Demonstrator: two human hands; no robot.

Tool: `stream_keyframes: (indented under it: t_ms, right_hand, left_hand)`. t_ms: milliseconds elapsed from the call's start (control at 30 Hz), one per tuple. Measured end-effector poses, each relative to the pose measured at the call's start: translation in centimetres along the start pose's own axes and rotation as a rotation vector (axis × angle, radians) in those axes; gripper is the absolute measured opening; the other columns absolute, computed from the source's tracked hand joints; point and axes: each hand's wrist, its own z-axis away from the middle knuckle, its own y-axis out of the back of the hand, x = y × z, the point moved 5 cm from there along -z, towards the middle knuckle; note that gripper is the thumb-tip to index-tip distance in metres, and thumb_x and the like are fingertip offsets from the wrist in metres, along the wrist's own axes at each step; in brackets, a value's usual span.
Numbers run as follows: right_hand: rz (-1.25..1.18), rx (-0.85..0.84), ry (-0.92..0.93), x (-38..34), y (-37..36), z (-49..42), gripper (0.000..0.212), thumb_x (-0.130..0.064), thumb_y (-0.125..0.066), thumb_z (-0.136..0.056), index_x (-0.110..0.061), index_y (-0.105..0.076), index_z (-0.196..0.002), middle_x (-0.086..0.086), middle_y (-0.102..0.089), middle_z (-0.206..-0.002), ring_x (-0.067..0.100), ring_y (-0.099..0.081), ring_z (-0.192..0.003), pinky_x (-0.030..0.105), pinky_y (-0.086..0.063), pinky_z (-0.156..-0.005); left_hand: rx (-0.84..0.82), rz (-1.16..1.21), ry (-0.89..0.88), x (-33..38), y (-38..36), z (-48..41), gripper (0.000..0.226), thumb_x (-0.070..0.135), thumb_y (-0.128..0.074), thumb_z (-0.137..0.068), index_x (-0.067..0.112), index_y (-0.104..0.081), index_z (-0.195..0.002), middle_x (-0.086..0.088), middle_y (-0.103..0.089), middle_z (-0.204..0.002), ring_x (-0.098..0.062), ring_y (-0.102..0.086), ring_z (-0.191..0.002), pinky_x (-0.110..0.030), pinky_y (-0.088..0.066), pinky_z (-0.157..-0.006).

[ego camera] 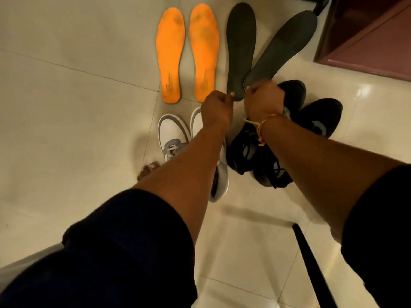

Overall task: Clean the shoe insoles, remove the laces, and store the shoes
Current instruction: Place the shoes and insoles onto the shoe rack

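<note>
Insoles are laid flat on the pale tiled floor [66, 85] in 2 pairs. 2 orange insoles [170, 54] are set side by side, and 2 dark grey insoles [241, 45] are placed just to their right, the tilted right one overlapping the left one at the heel end.

Nearer the person, a pair of white and grey sneakers [173, 134] is stood below the orange insoles, its right shoe largely hidden by the left forearm. A pair of black sneakers [320, 116] is set beside it on the right, below the dark insoles.

Both arms are stretched forward. The left hand [216, 107] is held clenched above the toe of the right white sneaker. The right hand [263, 100] is held clenched over the black sneakers, by the heel ends of the dark insoles. The 2 hands are near each other but apart; whether anything thin is pinched inside either cannot be told.

A yellow thread bracelet [264, 123] is worn on the right wrist. A dark red cabinet [367, 30] is seen at the far right, and a black rod [311, 263] is laid on the near floor.
</note>
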Motion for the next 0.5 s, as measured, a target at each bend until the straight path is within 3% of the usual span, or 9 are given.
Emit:
stream_keyframes:
  t_ms: [133,267,367,433,500]
  right_hand:
    - [0.298,-0.051,0.042,0.8,1.7,-5.8,0.036,-0.034,-0.050,-0.102,-0.001,-0.062,-0.111,0.015,-0.064,-0.112,0.028,-0.062,-0.106,0.036,-0.049,-0.090]
    - [0.412,-0.161,-0.002,1.6,1.1,-9.1,0.056,-0.054,-0.056,-0.094,-0.004,-0.059,-0.120,0.016,-0.062,-0.119,0.031,-0.060,-0.111,0.037,-0.049,-0.088]
    - [0.464,-0.238,0.019,1.4,-0.2,-10.4,0.066,-0.063,-0.056,-0.089,-0.006,-0.056,-0.123,0.016,-0.060,-0.120,0.034,-0.058,-0.113,0.041,-0.049,-0.090]
    - [0.459,-0.271,-0.001,1.5,-1.1,-11.0,0.071,-0.064,-0.059,-0.086,-0.007,-0.053,-0.128,0.015,-0.056,-0.111,0.034,-0.057,-0.113,0.041,-0.048,-0.090]
    - [0.481,-0.257,-0.004,1.6,-1.7,-11.2,0.072,-0.064,-0.062,-0.084,-0.007,-0.052,-0.127,0.012,-0.047,-0.096,0.032,-0.059,-0.109,0.038,-0.044,-0.079]
  left_hand:
    - [-0.101,-0.182,-0.002,0.9,-3.0,-4.0,0.048,0.037,-0.064,-0.097,0.001,-0.054,-0.128,-0.015,-0.061,-0.128,-0.028,-0.056,-0.120,-0.025,-0.040,-0.086]
    - [-0.086,-0.247,0.050,-0.3,-4.5,-6.5,0.061,0.035,-0.070,-0.093,0.001,-0.042,-0.136,-0.018,-0.051,-0.137,-0.032,-0.051,-0.127,-0.034,-0.041,-0.101]
    - [-0.096,-0.262,0.068,-0.7,-5.4,-7.7,0.064,0.034,-0.072,-0.091,0.001,-0.042,-0.137,-0.018,-0.050,-0.137,-0.033,-0.050,-0.127,-0.038,-0.042,-0.104]
    - [-0.089,-0.252,0.065,-0.7,-5.8,-8.2,0.061,0.033,-0.072,-0.091,0.003,-0.043,-0.136,-0.018,-0.050,-0.135,-0.034,-0.051,-0.125,-0.039,-0.043,-0.103]
    - [-0.070,-0.209,0.078,-0.7,-6.3,-8.6,0.060,0.030,-0.073,-0.090,0.004,-0.043,-0.135,-0.018,-0.051,-0.134,-0.034,-0.052,-0.124,-0.041,-0.044,-0.103]
